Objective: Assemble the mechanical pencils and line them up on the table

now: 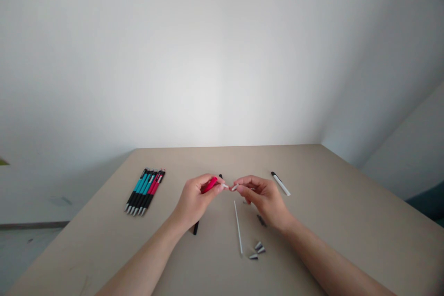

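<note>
The left hand [196, 198] is curled tight around a red pen barrel [210, 185], thumb and fingers clamped on it, and the right hand [262, 196] pinches a small white piece [235, 188] between thumb and forefinger. The two meet above the middle of the tan table [347, 203], fingertips almost touching. The barrel sticks out of the left fist toward the right hand, its long axis running left to right and tilted slightly up away from the person. The white piece lines up with it, end to end. No lettering can be read on either; both are too small.

Below the hands lies a thin white refill [237, 227], pointing near to far. Beside its near end sit three grey cone tips [257, 249]. A row of teal and red pens [144, 191] lies well off to the left, and a white marker [280, 183] rests just beyond the right hand.
</note>
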`<state>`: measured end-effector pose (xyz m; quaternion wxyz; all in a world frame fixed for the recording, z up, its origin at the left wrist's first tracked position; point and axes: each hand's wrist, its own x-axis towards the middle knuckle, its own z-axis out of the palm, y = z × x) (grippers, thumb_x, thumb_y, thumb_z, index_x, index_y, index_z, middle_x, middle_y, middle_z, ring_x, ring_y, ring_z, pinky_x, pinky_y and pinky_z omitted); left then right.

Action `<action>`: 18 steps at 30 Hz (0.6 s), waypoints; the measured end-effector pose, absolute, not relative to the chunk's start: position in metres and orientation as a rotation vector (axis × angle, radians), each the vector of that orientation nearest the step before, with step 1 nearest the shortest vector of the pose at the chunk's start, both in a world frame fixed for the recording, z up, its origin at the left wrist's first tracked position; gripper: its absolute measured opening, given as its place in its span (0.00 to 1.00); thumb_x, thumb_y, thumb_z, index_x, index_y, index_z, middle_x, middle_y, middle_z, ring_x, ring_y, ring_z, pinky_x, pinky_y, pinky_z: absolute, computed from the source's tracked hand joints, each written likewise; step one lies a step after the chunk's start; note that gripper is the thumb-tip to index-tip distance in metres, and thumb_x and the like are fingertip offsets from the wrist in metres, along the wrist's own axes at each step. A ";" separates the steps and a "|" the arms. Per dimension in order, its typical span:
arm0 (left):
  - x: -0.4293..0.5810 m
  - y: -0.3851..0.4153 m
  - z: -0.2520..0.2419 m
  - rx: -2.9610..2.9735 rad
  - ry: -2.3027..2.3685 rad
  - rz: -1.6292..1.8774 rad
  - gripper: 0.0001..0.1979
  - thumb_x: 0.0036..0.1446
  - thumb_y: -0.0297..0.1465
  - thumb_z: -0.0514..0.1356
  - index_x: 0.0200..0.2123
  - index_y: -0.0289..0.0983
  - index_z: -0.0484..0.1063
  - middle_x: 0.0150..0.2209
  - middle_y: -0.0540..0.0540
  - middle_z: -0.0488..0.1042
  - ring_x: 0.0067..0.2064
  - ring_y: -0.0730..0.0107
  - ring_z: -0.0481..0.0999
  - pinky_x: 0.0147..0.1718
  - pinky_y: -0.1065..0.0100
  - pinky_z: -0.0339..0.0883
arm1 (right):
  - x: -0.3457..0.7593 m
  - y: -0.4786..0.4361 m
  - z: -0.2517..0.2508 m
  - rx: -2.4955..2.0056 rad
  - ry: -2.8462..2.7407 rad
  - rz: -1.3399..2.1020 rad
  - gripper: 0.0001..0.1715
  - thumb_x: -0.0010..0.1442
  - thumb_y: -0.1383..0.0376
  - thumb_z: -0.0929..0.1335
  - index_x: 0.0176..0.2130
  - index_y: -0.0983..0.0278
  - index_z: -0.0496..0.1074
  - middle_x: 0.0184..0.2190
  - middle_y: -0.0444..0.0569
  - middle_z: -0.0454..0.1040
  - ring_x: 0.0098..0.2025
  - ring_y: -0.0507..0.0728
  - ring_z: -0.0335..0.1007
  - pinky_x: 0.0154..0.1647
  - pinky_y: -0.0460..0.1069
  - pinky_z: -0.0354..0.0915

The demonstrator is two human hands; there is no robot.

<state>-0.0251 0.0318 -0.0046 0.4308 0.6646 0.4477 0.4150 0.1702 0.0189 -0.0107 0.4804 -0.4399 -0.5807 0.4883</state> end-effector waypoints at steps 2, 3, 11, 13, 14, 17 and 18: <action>-0.025 0.031 -0.002 1.637 1.111 1.044 0.12 0.54 0.38 0.61 0.35 0.36 0.77 0.22 0.51 0.72 0.27 0.71 0.71 0.25 0.75 0.60 | 0.170 0.018 -0.010 -1.054 -1.412 1.194 0.16 0.52 0.55 0.72 0.33 0.66 0.77 0.29 0.49 0.78 0.22 0.48 0.58 0.21 0.44 0.57; -0.025 0.030 -0.001 1.635 1.108 1.051 0.12 0.54 0.38 0.61 0.35 0.36 0.77 0.23 0.51 0.72 0.28 0.70 0.71 0.26 0.74 0.60 | 0.170 0.018 -0.009 -1.038 -1.408 1.200 0.16 0.52 0.55 0.72 0.33 0.66 0.77 0.30 0.50 0.78 0.22 0.48 0.59 0.21 0.44 0.58; -0.024 0.028 0.001 1.640 1.083 1.071 0.11 0.54 0.37 0.61 0.34 0.35 0.78 0.32 0.47 0.79 0.34 0.68 0.75 0.32 0.73 0.64 | 0.167 0.014 -0.009 -0.961 -1.357 1.324 0.16 0.51 0.56 0.73 0.34 0.66 0.75 0.30 0.51 0.78 0.24 0.50 0.66 0.18 0.43 0.63; -0.024 0.028 0.000 1.638 1.094 1.056 0.12 0.53 0.37 0.61 0.35 0.35 0.78 0.32 0.46 0.79 0.32 0.69 0.74 0.31 0.73 0.63 | 0.167 0.014 -0.010 -0.953 -1.354 1.342 0.16 0.50 0.56 0.73 0.34 0.66 0.75 0.28 0.49 0.77 0.23 0.50 0.65 0.17 0.43 0.63; -0.024 0.028 0.000 1.642 1.100 1.043 0.13 0.53 0.38 0.61 0.35 0.35 0.78 0.32 0.47 0.79 0.32 0.70 0.74 0.30 0.74 0.63 | 0.166 0.014 -0.010 -0.950 -1.357 1.344 0.16 0.51 0.56 0.73 0.34 0.65 0.75 0.28 0.49 0.77 0.23 0.50 0.65 0.17 0.43 0.62; -0.024 0.027 0.001 1.640 1.096 1.023 0.14 0.52 0.38 0.62 0.37 0.35 0.78 0.32 0.47 0.78 0.32 0.70 0.73 0.31 0.74 0.63 | 0.166 0.014 -0.010 -0.957 -1.372 1.329 0.17 0.51 0.55 0.72 0.35 0.66 0.76 0.28 0.49 0.77 0.22 0.49 0.64 0.17 0.43 0.62; -0.025 0.027 0.001 1.629 1.089 1.020 0.14 0.52 0.38 0.62 0.38 0.35 0.77 0.32 0.47 0.78 0.33 0.70 0.73 0.31 0.74 0.62 | 0.166 0.014 -0.010 -0.961 -1.374 1.319 0.17 0.51 0.55 0.72 0.35 0.66 0.76 0.28 0.49 0.77 0.22 0.49 0.63 0.17 0.43 0.61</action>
